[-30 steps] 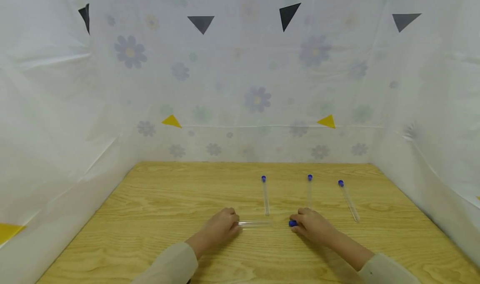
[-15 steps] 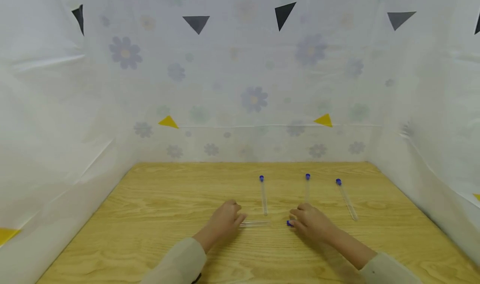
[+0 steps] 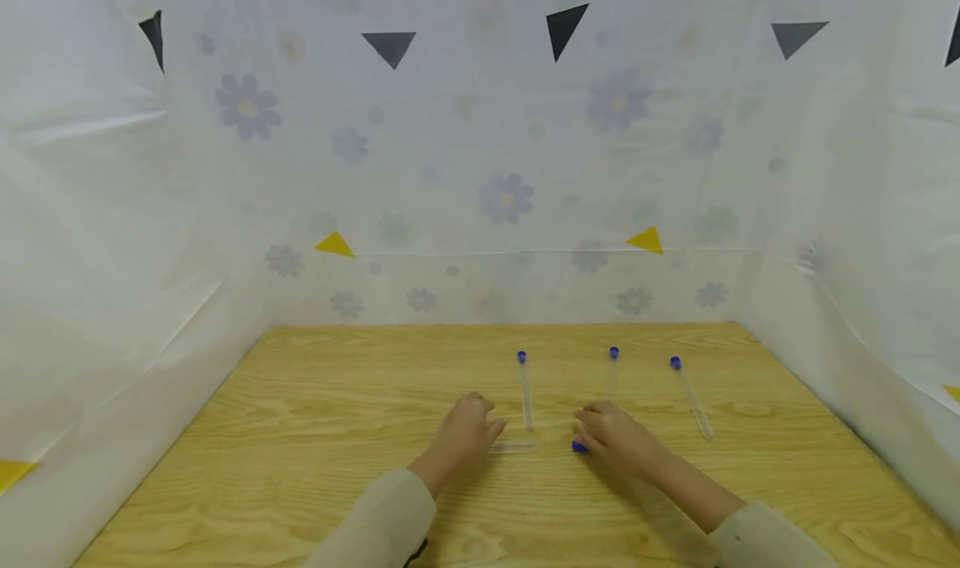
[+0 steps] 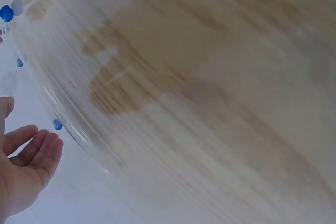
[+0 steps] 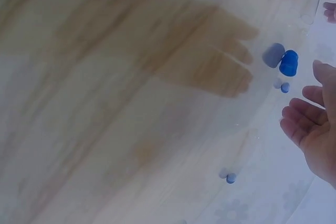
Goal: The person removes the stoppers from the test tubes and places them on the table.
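A clear, uncapped test tube lies sideways on the table, its left end hidden behind my left hand in the head view. That hand hovers over it with relaxed fingers and holds nothing; the left wrist view shows the tube apart from the fingers. To the right, a loose blue cap rests on the table. My right hand is just beside and above the cap, fingers loosely bent. In the right wrist view a gap separates the thumb from the blue cap.
Behind the hands lie three blue-capped test tubes: one at the middle, one partly behind the right hand, and one slanting at the right. White sheeting encloses the wooden table at the back and sides.
My left hand has let go of the uncapped tube, lifting and shifting right. The right hand's fingers have loosened from the blue cap, which stays on the table. The head view shifts slightly.
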A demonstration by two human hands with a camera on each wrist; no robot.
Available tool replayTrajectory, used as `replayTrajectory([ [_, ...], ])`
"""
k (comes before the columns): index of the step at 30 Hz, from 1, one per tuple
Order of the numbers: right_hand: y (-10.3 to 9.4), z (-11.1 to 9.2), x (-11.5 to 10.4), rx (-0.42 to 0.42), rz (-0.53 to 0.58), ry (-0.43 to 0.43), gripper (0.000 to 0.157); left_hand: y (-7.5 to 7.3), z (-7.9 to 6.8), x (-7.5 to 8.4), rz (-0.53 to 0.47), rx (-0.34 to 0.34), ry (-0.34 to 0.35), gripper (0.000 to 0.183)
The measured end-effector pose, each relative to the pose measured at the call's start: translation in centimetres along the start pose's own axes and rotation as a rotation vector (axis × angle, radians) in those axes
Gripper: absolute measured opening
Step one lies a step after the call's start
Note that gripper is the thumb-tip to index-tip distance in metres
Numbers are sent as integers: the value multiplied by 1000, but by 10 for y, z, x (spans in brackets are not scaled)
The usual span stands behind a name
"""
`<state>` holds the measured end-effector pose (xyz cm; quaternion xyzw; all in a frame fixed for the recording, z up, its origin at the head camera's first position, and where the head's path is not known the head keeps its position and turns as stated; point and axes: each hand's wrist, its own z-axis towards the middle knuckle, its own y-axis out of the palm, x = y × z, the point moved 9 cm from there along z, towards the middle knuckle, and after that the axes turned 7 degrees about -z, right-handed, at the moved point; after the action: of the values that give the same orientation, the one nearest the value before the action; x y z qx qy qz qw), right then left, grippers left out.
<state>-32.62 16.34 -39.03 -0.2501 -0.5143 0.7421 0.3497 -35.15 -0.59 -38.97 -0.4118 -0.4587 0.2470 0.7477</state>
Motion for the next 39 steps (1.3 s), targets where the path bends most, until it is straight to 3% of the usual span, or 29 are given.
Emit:
replayTrajectory([
  [7,1,5,0,-11,25,-7,29,5,6,6,-55,23,-39,32],
  [16,1,9,1,-9,44,26,28,15,16,15,-36,37,-45,27],
  [21,5,10,2,-35,65,66,30,22,22,17,-34,47,-93,25],
  [28,4,12,4,-8,43,53,29,26,32,21,-28,121,-125,31],
  [35,5,18,11,-2,19,97,31,33,35,20,-83,104,-248,28],
  [39,8,22,14,-4,19,106,32,34,35,23,-91,112,-258,27],
])
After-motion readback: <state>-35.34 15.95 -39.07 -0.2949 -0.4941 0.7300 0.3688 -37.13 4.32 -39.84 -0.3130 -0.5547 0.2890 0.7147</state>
